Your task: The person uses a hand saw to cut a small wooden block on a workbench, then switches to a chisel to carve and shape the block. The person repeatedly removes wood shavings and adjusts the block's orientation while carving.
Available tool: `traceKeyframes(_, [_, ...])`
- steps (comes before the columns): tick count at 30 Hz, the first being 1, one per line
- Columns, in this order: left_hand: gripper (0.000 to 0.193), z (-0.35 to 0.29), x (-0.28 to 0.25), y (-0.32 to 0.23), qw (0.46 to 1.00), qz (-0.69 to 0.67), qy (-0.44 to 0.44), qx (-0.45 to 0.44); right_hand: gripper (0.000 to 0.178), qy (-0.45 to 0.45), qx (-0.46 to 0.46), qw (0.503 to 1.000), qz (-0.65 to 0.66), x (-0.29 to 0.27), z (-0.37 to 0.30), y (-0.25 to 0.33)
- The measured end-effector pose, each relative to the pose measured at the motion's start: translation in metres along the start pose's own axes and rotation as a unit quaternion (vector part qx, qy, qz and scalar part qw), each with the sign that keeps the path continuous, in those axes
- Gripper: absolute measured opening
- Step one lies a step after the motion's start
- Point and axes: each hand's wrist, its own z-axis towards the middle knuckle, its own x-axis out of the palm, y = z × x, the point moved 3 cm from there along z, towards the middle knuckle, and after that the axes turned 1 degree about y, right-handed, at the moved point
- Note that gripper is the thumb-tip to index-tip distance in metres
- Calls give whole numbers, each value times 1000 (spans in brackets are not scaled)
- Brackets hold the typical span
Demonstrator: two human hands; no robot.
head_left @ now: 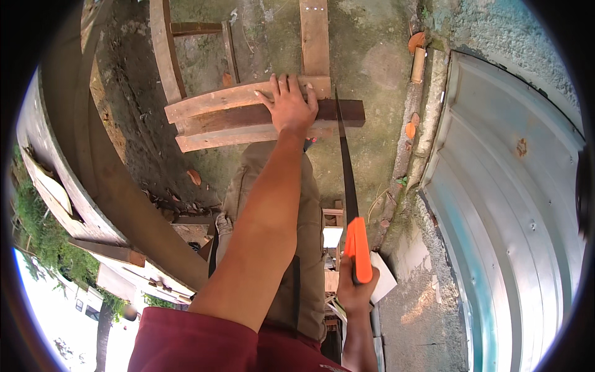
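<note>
My right hand is closed round the orange handle of a handsaw. Its long dark blade points away from me, and the far part crosses over the protruding right end of a dark brown board. Whether the teeth touch the wood I cannot tell. My left hand lies flat with spread fingers on the boards, left of the blade. Under its fingertips is a lighter wooden plank beyond the dark board. Another pale plank lies on the near side, close to my leg.
An upright-looking timber and a frame piece extend away from the planks over mossy ground. Ribbed sheet metal lines the right, with a pole beside it. A curved-looking wooden panel stands at left. Papers and wood pieces lie behind.
</note>
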Motion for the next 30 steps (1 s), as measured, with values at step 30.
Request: traceKeyframes(30, [55,11,-4,-9,998,-7,69,-12,17,-43,71,983,164,39,88,-25])
